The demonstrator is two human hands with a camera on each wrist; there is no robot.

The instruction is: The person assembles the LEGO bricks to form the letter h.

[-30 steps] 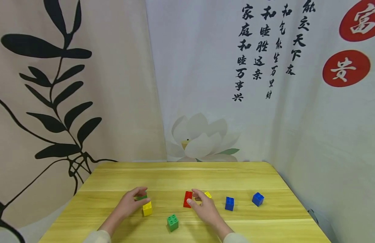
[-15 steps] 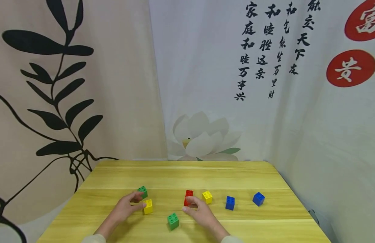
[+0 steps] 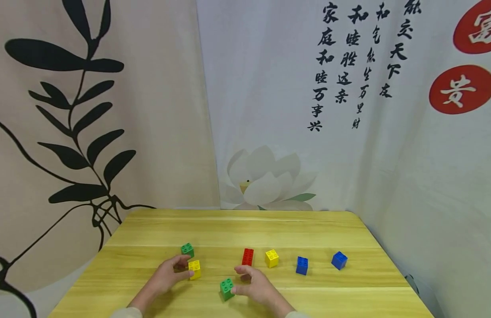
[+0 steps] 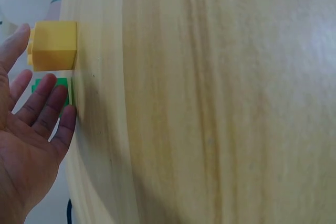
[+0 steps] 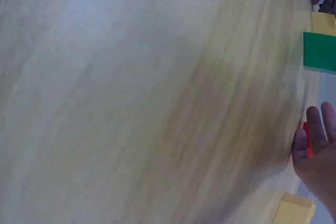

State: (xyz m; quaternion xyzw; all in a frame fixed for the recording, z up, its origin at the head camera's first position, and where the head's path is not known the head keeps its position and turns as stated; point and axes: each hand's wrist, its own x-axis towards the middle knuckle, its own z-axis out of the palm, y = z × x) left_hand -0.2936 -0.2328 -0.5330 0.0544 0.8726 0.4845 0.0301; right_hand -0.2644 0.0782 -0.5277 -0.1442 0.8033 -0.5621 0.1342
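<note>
My left hand point(image 3: 167, 274) is beside a yellow brick point(image 3: 194, 269), thumb at its near side and fingers loosely bent. The left wrist view shows that hand point(image 4: 26, 150) with fingers apart and the thumb by the studs of the yellow brick point(image 4: 55, 45). Behind stands a green brick point(image 3: 187, 250), partly covered by fingers in the wrist view. My right hand point(image 3: 258, 285) has its thumb tip right at a nearer green brick point(image 3: 226, 289), fingers spread beyond it. In the right wrist view, fingers partly cover a red brick point(image 5: 306, 128).
On the wooden table point(image 3: 325, 229) the red brick point(image 3: 248, 256) lies beyond my right hand. Another yellow brick point(image 3: 272, 258) is to its right, followed by two blue bricks point(image 3: 302, 265). A printed curtain point(image 3: 161, 110) hangs behind the table.
My right hand has moved from the red brick toward the near green brick, uncovering the second yellow brick. My left hand has drawn back slightly, uncovering the far green brick.
</note>
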